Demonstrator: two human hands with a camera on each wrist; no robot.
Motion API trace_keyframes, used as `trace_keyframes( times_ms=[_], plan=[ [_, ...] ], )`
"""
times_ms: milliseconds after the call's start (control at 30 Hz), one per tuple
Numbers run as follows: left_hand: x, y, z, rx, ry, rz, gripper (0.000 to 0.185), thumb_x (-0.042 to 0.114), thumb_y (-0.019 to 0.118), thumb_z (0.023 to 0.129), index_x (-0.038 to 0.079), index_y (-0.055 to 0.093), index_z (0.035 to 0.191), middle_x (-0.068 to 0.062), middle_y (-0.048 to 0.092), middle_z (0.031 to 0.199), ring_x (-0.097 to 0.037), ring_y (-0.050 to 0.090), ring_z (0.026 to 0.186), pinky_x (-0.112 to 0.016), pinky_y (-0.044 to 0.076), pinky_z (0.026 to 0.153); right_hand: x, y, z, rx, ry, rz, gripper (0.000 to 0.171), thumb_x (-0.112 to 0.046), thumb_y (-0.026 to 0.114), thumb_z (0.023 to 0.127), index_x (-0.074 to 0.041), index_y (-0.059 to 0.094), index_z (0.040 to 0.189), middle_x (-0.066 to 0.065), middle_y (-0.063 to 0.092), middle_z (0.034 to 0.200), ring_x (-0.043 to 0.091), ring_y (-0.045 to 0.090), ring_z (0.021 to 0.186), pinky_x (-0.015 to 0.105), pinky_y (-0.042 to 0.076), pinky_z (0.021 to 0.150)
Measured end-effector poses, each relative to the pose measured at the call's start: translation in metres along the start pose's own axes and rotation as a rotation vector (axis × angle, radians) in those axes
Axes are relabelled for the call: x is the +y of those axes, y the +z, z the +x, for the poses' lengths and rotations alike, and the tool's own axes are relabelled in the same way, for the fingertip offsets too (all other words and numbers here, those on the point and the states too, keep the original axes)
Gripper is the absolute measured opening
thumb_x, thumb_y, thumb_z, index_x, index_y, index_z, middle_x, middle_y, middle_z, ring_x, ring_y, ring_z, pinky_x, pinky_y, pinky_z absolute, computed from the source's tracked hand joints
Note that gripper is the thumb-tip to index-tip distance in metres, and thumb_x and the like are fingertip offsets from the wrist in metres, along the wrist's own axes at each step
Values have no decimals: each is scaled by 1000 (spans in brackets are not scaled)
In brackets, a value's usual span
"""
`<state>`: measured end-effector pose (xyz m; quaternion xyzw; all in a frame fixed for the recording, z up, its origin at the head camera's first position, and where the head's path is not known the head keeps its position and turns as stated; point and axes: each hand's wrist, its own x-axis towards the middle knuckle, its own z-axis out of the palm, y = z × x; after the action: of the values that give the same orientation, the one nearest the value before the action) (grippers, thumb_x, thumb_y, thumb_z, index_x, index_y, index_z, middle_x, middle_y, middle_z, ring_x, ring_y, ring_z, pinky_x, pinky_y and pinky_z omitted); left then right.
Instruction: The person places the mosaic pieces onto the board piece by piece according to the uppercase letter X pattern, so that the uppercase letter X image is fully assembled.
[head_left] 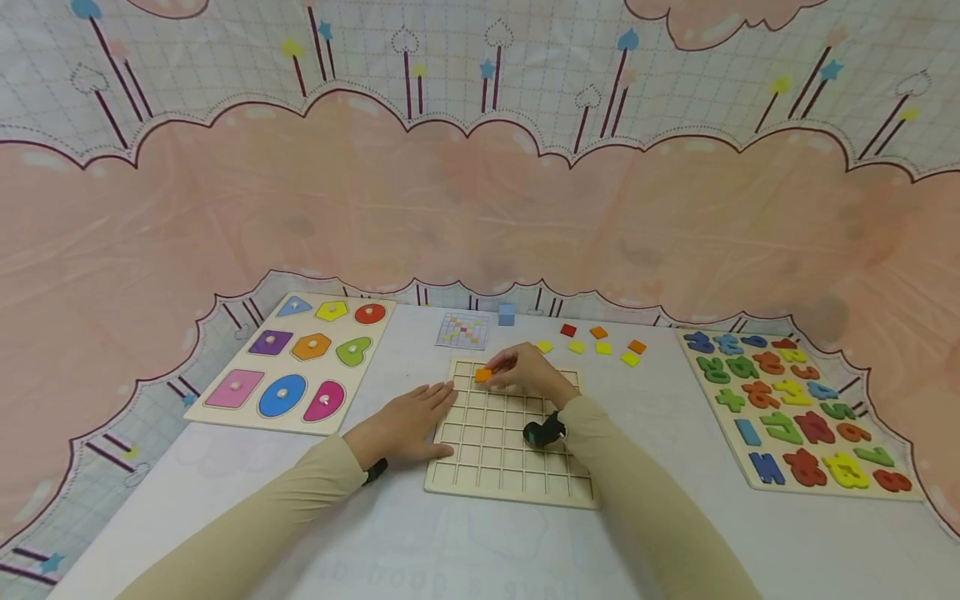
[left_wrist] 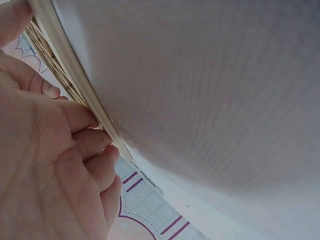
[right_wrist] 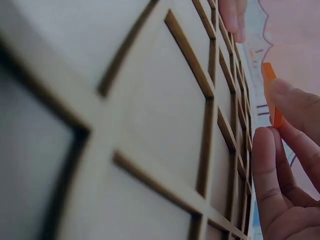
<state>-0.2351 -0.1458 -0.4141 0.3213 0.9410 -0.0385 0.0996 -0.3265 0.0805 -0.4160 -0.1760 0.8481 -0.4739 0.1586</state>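
Note:
A wooden grid board (head_left: 510,454) with empty square cells lies in the middle of the table. My right hand (head_left: 525,369) pinches an orange square tile (head_left: 483,375) just above the board's far left cells; the tile (right_wrist: 271,92) shows between thumb and fingertips (right_wrist: 265,150) in the right wrist view. My left hand (head_left: 411,417) lies flat on the table, its fingers (left_wrist: 80,117) pressing against the board's left edge (left_wrist: 75,75). Loose red, orange and yellow tiles (head_left: 596,342) lie beyond the board.
A shape peg puzzle (head_left: 296,362) lies at the left, a number puzzle board (head_left: 795,412) at the right. A small pattern card (head_left: 462,330) and a blue cube (head_left: 507,314) sit behind the grid board. A pink patterned cloth backs the table.

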Motion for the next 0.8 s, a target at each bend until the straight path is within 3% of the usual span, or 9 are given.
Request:
trace_keyframes(
  times_ms=[567,800],
  plan=[
    [0,-1,-1,2,-5,8,86,58,47,90,-1,24,147,-15,24,155,-28,23,144,-41,22,118,-6,7,4,-5,45,-67,22,-8,78,75,-3,74,96,5,70,84,8,57,70,18,50,64],
    [1,-1,-1,5,-6,6,85,58,47,90,0,25,148,-15,24,155,-28,23,144,-41,22,118,-4,2,0,-44,52,-19,25,-7,75,78,-5,71,103,5,70,94,9,61,77,22,53,75]
  ],
)
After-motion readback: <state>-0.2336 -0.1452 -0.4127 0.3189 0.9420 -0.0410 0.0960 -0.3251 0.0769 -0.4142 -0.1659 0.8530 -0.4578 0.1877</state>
